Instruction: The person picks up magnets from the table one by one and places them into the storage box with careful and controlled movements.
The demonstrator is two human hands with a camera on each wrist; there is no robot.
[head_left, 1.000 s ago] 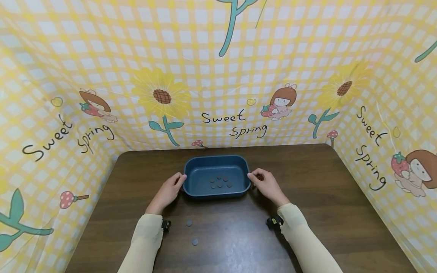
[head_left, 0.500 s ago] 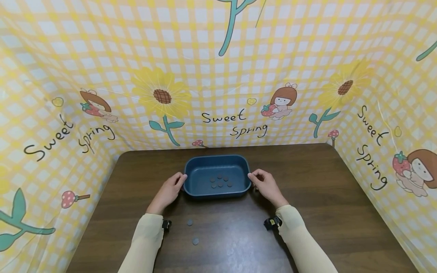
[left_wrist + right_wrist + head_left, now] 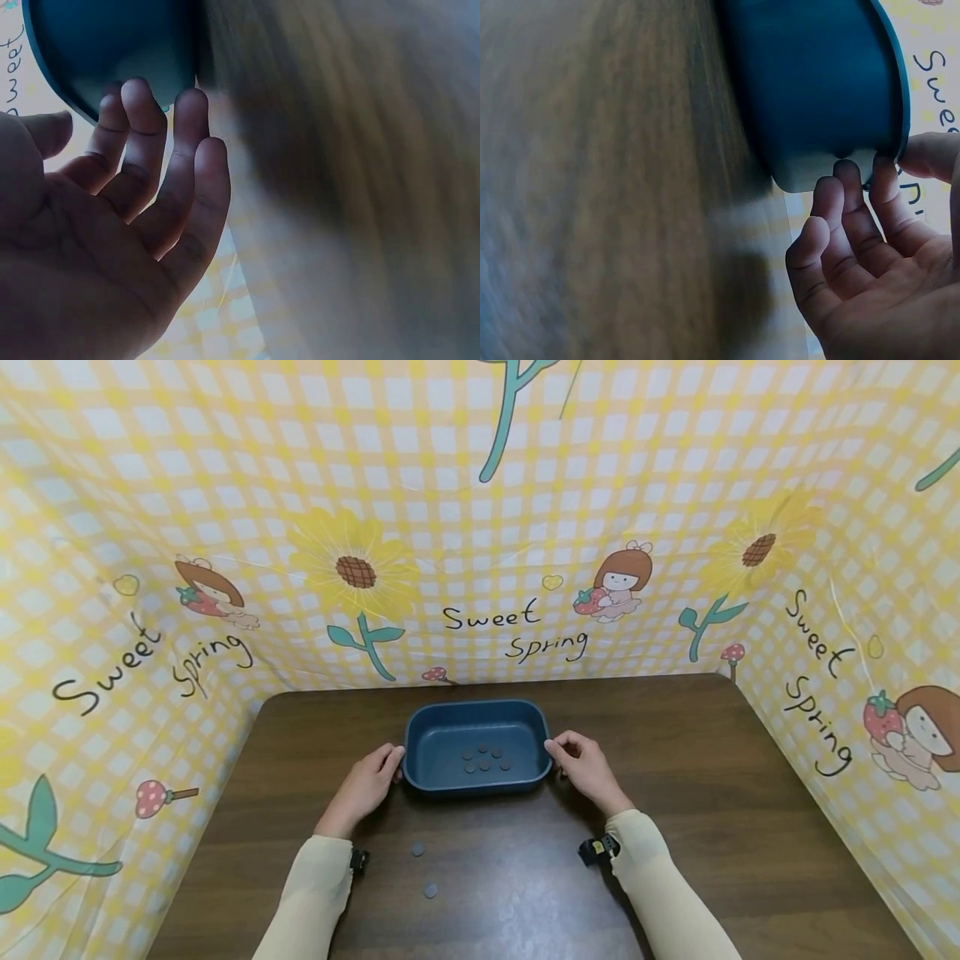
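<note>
A dark blue rectangular basin [image 3: 435, 781] with rounded corners sits near the back of the table. Several small dark coin-like discs [image 3: 484, 766] lie on its floor. At the basin's left end is my left hand [image 3: 367, 785]; in the left wrist view its thumb [image 3: 54, 133] stands apart from the rim and its loosely bent fingers [image 3: 142, 124] overlap the end wall. My right hand [image 3: 588, 768] pinches the right end of the rim, thumb [image 3: 930, 155] on one side and index finger [image 3: 885, 180] on the other, the remaining fingers curved below.
Two grey discs, one farther back [image 3: 417, 849] and one nearer [image 3: 430, 890], lie on the brown wooden table [image 3: 675, 760] in front of the basin. A yellow checked cloth [image 3: 480, 560] with printed flowers stands round the table's back and sides.
My left hand has shifted slightly left, its thumb coming off the basin's rim. The right hand keeps its place, and the basin and discs stay put.
</note>
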